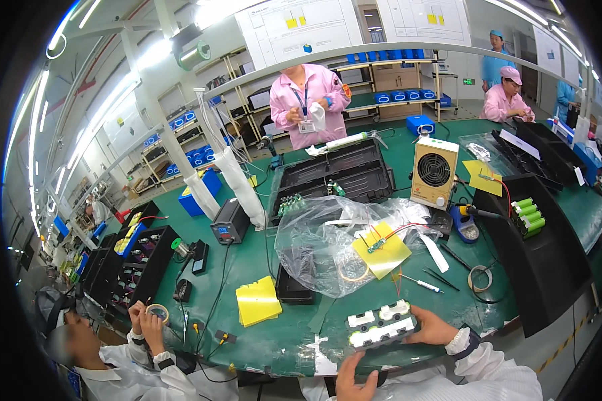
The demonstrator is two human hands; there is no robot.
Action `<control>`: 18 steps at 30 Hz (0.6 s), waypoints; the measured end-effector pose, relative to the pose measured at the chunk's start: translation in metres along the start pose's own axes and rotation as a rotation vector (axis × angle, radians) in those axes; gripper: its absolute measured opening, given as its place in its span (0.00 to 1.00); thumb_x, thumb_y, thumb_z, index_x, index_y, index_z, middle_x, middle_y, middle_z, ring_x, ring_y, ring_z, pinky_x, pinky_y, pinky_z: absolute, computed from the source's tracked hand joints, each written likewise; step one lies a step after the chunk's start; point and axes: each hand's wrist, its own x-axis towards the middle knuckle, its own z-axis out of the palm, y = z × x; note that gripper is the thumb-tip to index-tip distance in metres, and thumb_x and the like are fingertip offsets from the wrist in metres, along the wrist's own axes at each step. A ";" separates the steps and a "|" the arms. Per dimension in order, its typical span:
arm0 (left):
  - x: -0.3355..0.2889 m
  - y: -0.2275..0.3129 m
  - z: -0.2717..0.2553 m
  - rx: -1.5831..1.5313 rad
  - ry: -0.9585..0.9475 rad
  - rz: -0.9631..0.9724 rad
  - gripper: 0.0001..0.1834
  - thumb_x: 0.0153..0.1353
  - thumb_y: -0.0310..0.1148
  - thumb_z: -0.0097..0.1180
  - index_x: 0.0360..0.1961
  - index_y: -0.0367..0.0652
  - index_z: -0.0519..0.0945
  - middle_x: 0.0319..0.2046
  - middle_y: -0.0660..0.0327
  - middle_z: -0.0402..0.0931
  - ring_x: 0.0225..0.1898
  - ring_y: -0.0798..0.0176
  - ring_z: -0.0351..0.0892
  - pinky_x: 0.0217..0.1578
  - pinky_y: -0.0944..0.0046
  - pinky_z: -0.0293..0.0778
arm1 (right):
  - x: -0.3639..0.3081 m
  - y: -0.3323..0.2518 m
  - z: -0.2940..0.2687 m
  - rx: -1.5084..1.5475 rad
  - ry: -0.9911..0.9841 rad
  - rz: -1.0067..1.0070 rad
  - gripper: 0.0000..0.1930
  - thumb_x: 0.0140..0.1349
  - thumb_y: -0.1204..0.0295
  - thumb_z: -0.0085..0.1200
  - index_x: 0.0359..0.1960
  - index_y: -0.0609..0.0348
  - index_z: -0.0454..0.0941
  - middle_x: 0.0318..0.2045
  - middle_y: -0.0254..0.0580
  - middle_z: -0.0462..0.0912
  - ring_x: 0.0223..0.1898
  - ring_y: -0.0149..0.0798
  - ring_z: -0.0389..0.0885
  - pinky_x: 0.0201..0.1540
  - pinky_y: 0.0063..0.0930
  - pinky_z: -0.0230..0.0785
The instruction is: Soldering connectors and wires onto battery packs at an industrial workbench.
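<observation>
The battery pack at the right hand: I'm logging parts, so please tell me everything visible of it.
The battery pack is a small, blocky piece with two rows of white, strip-like covering on its upper face, plastic or paper by its look. Dark gaps and yellow-green edges show between and around the strips. It sits slightly slanted near the close edge of the green table; whether it touches the surface is unclear. The right hand grips its right end; the left hand is at its near-left corner, contact uncertain.

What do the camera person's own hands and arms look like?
The left hand and right hand are bare, with no gloves. On the right there's a white sleeve, a gathered white cuff and a dark band next to it. I can't clearly see the left sleeve.
</observation>
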 end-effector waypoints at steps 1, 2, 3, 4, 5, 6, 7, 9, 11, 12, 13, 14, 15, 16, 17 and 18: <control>-0.001 -0.001 0.002 -0.030 0.024 -0.062 0.33 0.55 0.29 0.63 0.62 0.32 0.69 0.51 0.42 0.75 0.55 0.42 0.74 0.57 0.51 0.69 | 0.000 -0.001 0.001 -0.018 0.022 0.027 0.42 0.50 0.78 0.68 0.68 0.64 0.60 0.58 0.45 0.74 0.61 0.38 0.70 0.65 0.33 0.60; 0.000 -0.004 0.004 -0.060 0.046 -0.118 0.35 0.55 0.29 0.63 0.64 0.32 0.67 0.51 0.42 0.73 0.55 0.42 0.74 0.57 0.51 0.68 | -0.001 -0.001 0.002 -0.009 0.016 0.004 0.42 0.50 0.78 0.68 0.68 0.64 0.60 0.58 0.45 0.74 0.61 0.38 0.70 0.65 0.33 0.60; 0.001 -0.007 0.006 -0.061 0.043 -0.105 0.35 0.55 0.29 0.63 0.64 0.32 0.67 0.51 0.42 0.73 0.55 0.42 0.74 0.57 0.51 0.68 | -0.001 -0.002 0.002 -0.005 0.025 0.006 0.42 0.50 0.78 0.68 0.68 0.64 0.60 0.58 0.45 0.74 0.60 0.38 0.70 0.64 0.33 0.60; 0.001 -0.009 0.008 -0.062 0.051 -0.139 0.38 0.54 0.30 0.64 0.66 0.33 0.63 0.53 0.42 0.71 0.54 0.41 0.74 0.56 0.51 0.69 | -0.003 -0.001 0.002 -0.013 0.036 0.023 0.42 0.49 0.77 0.69 0.67 0.64 0.60 0.57 0.45 0.75 0.59 0.39 0.71 0.64 0.33 0.61; 0.001 -0.011 0.010 -0.064 0.059 -0.175 0.41 0.54 0.31 0.64 0.67 0.33 0.60 0.54 0.42 0.68 0.53 0.41 0.74 0.55 0.50 0.70 | -0.004 0.000 0.002 0.002 0.041 0.014 0.42 0.49 0.77 0.69 0.67 0.64 0.60 0.57 0.45 0.75 0.59 0.39 0.71 0.64 0.33 0.61; 0.000 -0.013 0.012 -0.068 0.053 -0.173 0.41 0.54 0.31 0.64 0.67 0.33 0.60 0.54 0.42 0.68 0.53 0.41 0.74 0.55 0.50 0.70 | -0.006 0.001 0.002 -0.033 0.055 -0.005 0.43 0.49 0.75 0.71 0.67 0.64 0.61 0.56 0.46 0.76 0.59 0.39 0.71 0.63 0.33 0.62; 0.001 -0.013 0.013 -0.083 0.040 -0.164 0.43 0.53 0.31 0.65 0.68 0.34 0.59 0.56 0.41 0.66 0.55 0.40 0.72 0.56 0.50 0.69 | -0.007 0.003 0.001 -0.069 0.068 -0.024 0.43 0.48 0.73 0.72 0.66 0.64 0.62 0.56 0.47 0.76 0.58 0.40 0.72 0.62 0.34 0.62; 0.003 -0.011 0.013 -0.102 0.024 -0.151 0.45 0.52 0.31 0.65 0.69 0.34 0.57 0.58 0.40 0.64 0.56 0.39 0.70 0.56 0.49 0.68 | -0.011 0.007 0.002 -0.120 0.100 -0.045 0.44 0.46 0.70 0.74 0.65 0.65 0.64 0.55 0.48 0.76 0.58 0.41 0.72 0.62 0.34 0.63; 0.008 -0.006 0.011 0.109 -0.048 -0.091 0.48 0.50 0.32 0.67 0.70 0.34 0.55 0.61 0.39 0.60 0.61 0.36 0.64 0.60 0.47 0.63 | -0.014 0.011 0.005 -0.169 0.130 -0.059 0.44 0.45 0.67 0.75 0.64 0.65 0.65 0.55 0.49 0.77 0.58 0.42 0.73 0.62 0.34 0.63; 0.012 -0.003 0.011 0.107 -0.051 -0.087 0.48 0.50 0.32 0.67 0.70 0.34 0.55 0.61 0.39 0.60 0.61 0.36 0.64 0.60 0.47 0.63 | -0.016 0.013 0.008 -0.183 0.182 -0.066 0.45 0.43 0.66 0.76 0.63 0.66 0.66 0.55 0.50 0.76 0.58 0.43 0.73 0.62 0.35 0.64; 0.017 0.000 0.011 0.082 -0.059 -0.085 0.49 0.49 0.33 0.68 0.70 0.34 0.55 0.63 0.38 0.59 0.63 0.35 0.61 0.62 0.46 0.61 | -0.017 0.015 0.011 -0.197 0.236 -0.075 0.45 0.42 0.64 0.77 0.62 0.66 0.67 0.54 0.51 0.76 0.57 0.43 0.73 0.61 0.35 0.64; 0.022 0.003 0.010 0.059 -0.068 -0.086 0.50 0.48 0.33 0.68 0.70 0.34 0.55 0.64 0.38 0.58 0.64 0.35 0.59 0.63 0.44 0.59 | -0.018 0.016 0.015 -0.198 0.241 -0.077 0.45 0.42 0.64 0.77 0.62 0.66 0.67 0.54 0.51 0.76 0.57 0.43 0.73 0.61 0.35 0.64; 0.029 0.005 0.011 0.057 -0.069 -0.081 0.50 0.48 0.33 0.68 0.70 0.34 0.55 0.64 0.38 0.58 0.64 0.35 0.59 0.63 0.44 0.59 | -0.019 0.017 0.019 -0.232 0.287 -0.063 0.45 0.41 0.62 0.78 0.60 0.66 0.67 0.53 0.51 0.76 0.56 0.44 0.74 0.60 0.35 0.65; 0.035 0.007 0.012 0.030 -0.077 -0.056 0.52 0.46 0.35 0.70 0.70 0.34 0.55 0.64 0.38 0.57 0.64 0.35 0.59 0.63 0.44 0.59 | -0.021 0.018 0.023 -0.268 0.333 -0.046 0.45 0.40 0.60 0.78 0.59 0.66 0.67 0.51 0.50 0.76 0.55 0.45 0.75 0.59 0.35 0.66; 0.041 0.008 0.012 0.003 -0.086 -0.034 0.53 0.45 0.37 0.71 0.70 0.34 0.55 0.65 0.38 0.56 0.64 0.35 0.59 0.63 0.44 0.59 | -0.023 0.019 0.027 -0.304 0.376 -0.026 0.45 0.39 0.58 0.79 0.57 0.65 0.68 0.50 0.50 0.76 0.54 0.46 0.75 0.58 0.35 0.67; 0.048 0.007 0.013 -0.003 -0.085 -0.033 0.53 0.45 0.37 0.71 0.70 0.34 0.55 0.65 0.38 0.56 0.64 0.35 0.59 0.63 0.44 0.59 | -0.024 0.020 0.032 -0.378 0.422 -0.012 0.46 0.37 0.56 0.79 0.56 0.64 0.67 0.49 0.50 0.75 0.52 0.45 0.76 0.55 0.34 0.68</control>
